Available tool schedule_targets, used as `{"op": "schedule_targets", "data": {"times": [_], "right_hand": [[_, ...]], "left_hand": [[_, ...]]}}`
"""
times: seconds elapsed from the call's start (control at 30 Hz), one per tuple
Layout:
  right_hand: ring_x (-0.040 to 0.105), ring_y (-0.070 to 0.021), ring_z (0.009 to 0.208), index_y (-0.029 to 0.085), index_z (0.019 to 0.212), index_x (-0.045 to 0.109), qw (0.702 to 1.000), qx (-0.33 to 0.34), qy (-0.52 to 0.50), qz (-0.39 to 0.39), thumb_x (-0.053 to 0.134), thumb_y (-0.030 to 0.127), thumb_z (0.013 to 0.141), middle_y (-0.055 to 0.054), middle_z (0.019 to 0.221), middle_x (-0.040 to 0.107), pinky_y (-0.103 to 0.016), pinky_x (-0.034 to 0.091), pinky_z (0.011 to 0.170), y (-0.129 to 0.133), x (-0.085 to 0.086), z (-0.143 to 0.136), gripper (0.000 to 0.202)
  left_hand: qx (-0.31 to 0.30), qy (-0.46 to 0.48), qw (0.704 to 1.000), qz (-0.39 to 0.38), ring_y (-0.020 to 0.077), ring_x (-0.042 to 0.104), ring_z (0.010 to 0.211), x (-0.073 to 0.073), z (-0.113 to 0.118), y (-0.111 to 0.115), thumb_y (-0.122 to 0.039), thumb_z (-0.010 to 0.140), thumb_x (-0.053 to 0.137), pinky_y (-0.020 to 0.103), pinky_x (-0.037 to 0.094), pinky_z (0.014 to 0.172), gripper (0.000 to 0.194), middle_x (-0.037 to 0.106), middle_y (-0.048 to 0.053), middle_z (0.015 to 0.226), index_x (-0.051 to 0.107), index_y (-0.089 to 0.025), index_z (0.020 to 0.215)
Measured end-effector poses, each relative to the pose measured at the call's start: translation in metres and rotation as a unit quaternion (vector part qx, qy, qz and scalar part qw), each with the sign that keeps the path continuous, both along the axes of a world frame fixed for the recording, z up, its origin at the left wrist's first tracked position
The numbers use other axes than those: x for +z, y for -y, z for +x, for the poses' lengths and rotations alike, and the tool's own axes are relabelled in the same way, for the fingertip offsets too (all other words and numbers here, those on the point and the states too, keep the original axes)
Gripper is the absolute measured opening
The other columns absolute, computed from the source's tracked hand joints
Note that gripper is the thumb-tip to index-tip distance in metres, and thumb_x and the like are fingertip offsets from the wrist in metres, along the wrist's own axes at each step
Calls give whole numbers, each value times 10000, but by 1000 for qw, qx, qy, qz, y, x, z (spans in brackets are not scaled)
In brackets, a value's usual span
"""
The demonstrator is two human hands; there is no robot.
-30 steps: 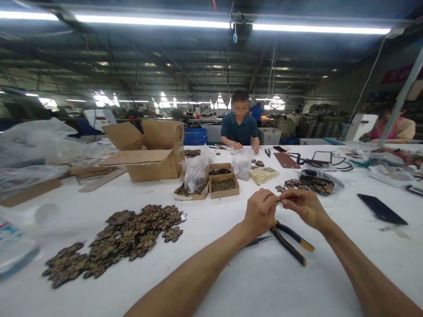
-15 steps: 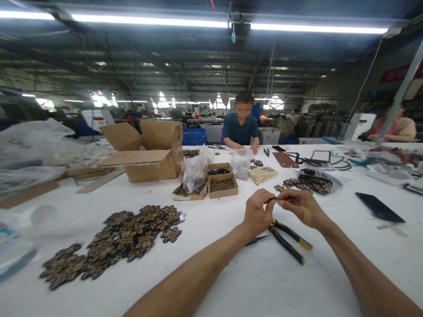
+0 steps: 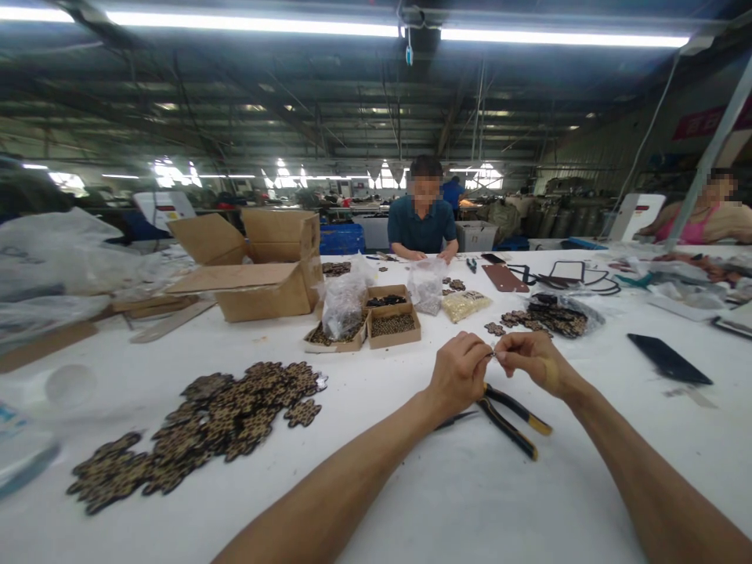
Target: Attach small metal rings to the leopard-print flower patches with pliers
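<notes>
My left hand (image 3: pixel 461 368) and my right hand (image 3: pixel 536 362) meet fingertip to fingertip above the white table. Both are closed in a pinch around something tiny, mostly hidden by the fingers, too small to name. A strip of tape or plaster wraps the base of my right thumb. Just below the hands lie pliers (image 3: pixel 510 427) with black and yellow handles, their head covered by my left hand. Beside them is a thin dark pointed tool (image 3: pixel 457 420). To the left spreads a heap of brown, black-edged flower-shaped patches (image 3: pixel 247 407).
Small cardboard trays of metal bits (image 3: pixel 395 325) stand ahead, near a large open carton (image 3: pixel 264 290). A bag of pale pieces (image 3: pixel 466 305) and a bag of dark patches (image 3: pixel 558 317) lie beyond my hands. A black phone (image 3: pixel 670 359) is at right. A co-worker (image 3: pixel 423 219) faces me.
My hands stay pinched together, with the left fingers turned slightly. The view has shifted a little. The co-worker opposite has lowered the hands closer to the table.
</notes>
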State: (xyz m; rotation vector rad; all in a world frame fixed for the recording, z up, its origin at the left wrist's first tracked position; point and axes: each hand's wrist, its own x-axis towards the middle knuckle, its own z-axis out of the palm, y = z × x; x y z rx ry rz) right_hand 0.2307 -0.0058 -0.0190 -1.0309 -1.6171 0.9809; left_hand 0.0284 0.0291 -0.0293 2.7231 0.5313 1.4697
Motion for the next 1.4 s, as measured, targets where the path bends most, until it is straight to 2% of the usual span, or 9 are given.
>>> {"op": "schedule_targets", "data": {"times": [0.27,0.43,0.6,0.83,1.03,1.4], "right_hand": [[546,-135,586,159,742,679,995,70,29,-64,731,325,778,13,627,583,-282,493,592,6,11,15,178],[572,-138,590,143,748,680,991,100,-1,-94,751,352,780,-7,647,615,-283,507,590,7,10,18,223],[590,-147,606,124,842,724,991,85,-66,-79,783,409,770,-41,722,658,-303,524,601,4,3,15,299],[567,-142,597,123,808,726,996,66,-30,-59,803,394,757,-18,660,615,-302,528,612,8,9,8,286],[552,-134,562,121,804,723,994,69,-41,-72,781,363,785,-18,655,614,-295,513,565,5,3,5,249],[543,-126,548,127,819,712,999,39,2,-12,746,379,822,-4,633,605,-265,463,540,2,-2,-4,254]], "left_hand": [[-21,-90,996,19,191,583,842,2,3,0,-207,964,475,351,464,778,183,655,78,905,658,-198,964],[-29,-63,998,10,186,564,795,-2,8,6,-195,938,501,346,453,753,131,632,65,841,631,-189,922],[-8,5,1000,3,190,560,798,-7,9,12,-174,908,522,352,445,736,84,623,73,841,605,-186,900],[35,50,998,21,188,542,762,-7,8,15,-173,882,545,348,414,693,49,610,70,811,583,-182,852],[49,54,997,20,190,543,785,-8,8,15,-163,882,546,357,422,719,43,612,66,810,584,-177,868],[73,22,997,26,187,534,782,-11,4,15,-165,881,541,358,420,713,56,604,71,822,583,-173,844]]}}
